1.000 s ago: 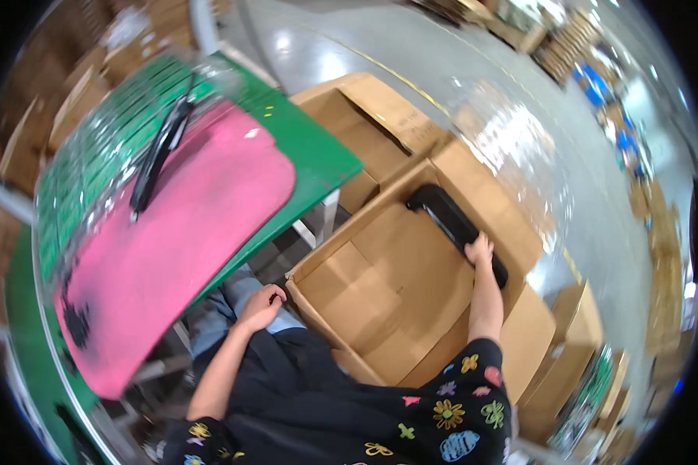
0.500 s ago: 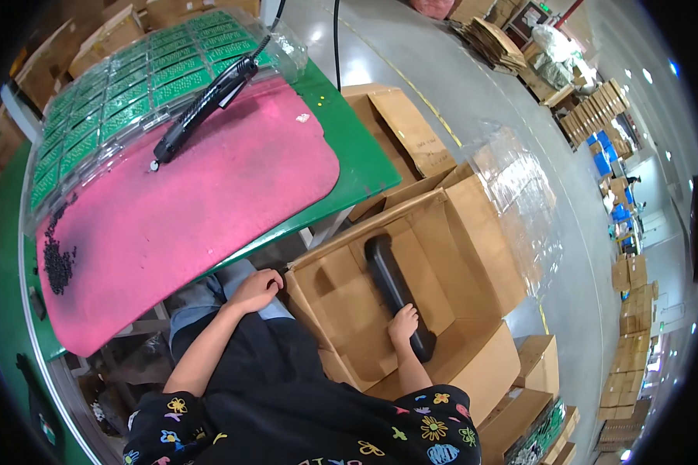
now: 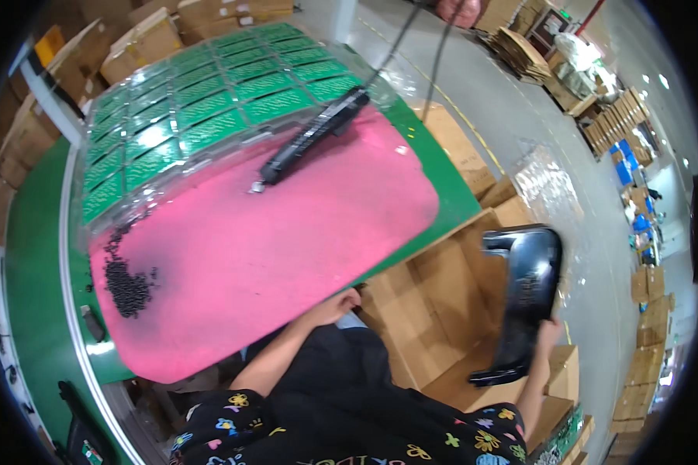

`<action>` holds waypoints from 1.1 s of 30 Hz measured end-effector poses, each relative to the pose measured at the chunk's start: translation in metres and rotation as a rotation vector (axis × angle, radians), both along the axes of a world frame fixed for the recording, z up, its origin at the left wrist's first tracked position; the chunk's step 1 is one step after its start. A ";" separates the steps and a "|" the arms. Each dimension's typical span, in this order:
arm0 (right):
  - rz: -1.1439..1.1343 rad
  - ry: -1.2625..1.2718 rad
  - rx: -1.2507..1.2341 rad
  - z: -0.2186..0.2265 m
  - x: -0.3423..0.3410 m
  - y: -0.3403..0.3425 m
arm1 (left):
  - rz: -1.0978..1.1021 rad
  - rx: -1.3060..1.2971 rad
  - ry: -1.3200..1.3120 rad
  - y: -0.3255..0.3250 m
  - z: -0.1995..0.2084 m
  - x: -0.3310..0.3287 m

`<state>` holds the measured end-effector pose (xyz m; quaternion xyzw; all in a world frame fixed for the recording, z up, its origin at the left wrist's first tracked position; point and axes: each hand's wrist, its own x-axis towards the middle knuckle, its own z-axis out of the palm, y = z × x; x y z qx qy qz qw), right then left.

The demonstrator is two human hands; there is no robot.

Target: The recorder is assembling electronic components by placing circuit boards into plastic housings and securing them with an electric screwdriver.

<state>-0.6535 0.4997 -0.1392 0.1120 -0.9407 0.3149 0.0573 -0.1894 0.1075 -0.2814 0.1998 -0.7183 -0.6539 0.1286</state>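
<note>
My right hand (image 3: 549, 333) grips the lower right edge of a long black plastic housing (image 3: 529, 298) with turned-in ends, held up above an open cardboard box (image 3: 411, 325). The housing is tilted and somewhat blurred. My left hand (image 3: 337, 308) rests by the table's near edge above my lap, its fingers curled in and nothing seen in them. On the pink mat (image 3: 287, 256) lies a black electric screwdriver (image 3: 314, 136) with a cable, apart from both hands. A heap of small black screws (image 3: 128, 288) sits at the mat's left end.
Clear plastic trays of green circuit boards (image 3: 209, 93) cover the far side of the green table (image 3: 450, 194). Another black housing (image 3: 77, 426) lies at lower left. More cartons (image 3: 461, 147) and clear plastic wrap (image 3: 547, 182) stand right of the table.
The black housing has come up out of the cardboard box, to the right, in my right hand. My view has shifted, so the table sits further right; my left hand stays near my lap.
</note>
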 end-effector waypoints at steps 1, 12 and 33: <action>0.075 0.014 0.046 0.026 -0.040 0.036 | -0.065 0.006 0.043 0.006 0.022 -0.001; 1.163 0.378 0.570 0.239 0.192 -0.353 | -0.199 -0.576 0.651 0.004 0.306 0.159; 1.908 0.465 0.105 0.169 0.411 -0.625 | 0.560 -1.240 -0.322 -0.131 0.263 0.188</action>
